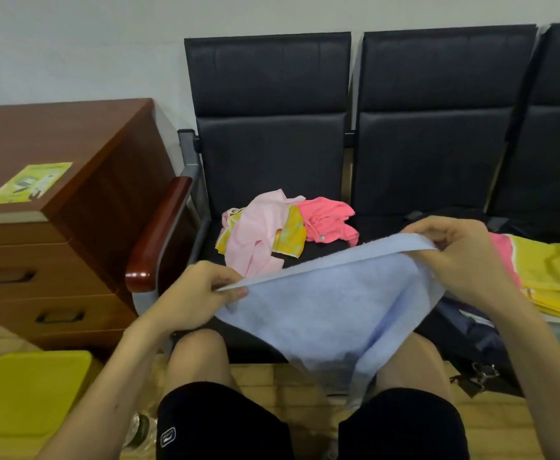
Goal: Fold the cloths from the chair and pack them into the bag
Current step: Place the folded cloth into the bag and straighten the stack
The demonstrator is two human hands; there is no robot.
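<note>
A light blue towel [331,310] hangs in front of the black chair [272,154], stretched between my hands. My left hand [199,293] pinches its left corner and my right hand [461,257] pinches its right corner higher up. The cloth sags down between my knees. On the chair seat lie a pale pink cloth [258,230] with a yellow patterned piece and a bright pink cloth [328,220], both crumpled. To the right, folded yellow [554,277] and pink cloths rest on a dark bag [471,330], which my right arm partly hides.
A wooden drawer cabinet [56,227] with a green leaflet on top stands to the left of the chair's red-brown armrest [159,234]. A yellow-green lid [30,393] lies on the floor at lower left. A plastic bottle lies by my left thigh. More black seats extend right.
</note>
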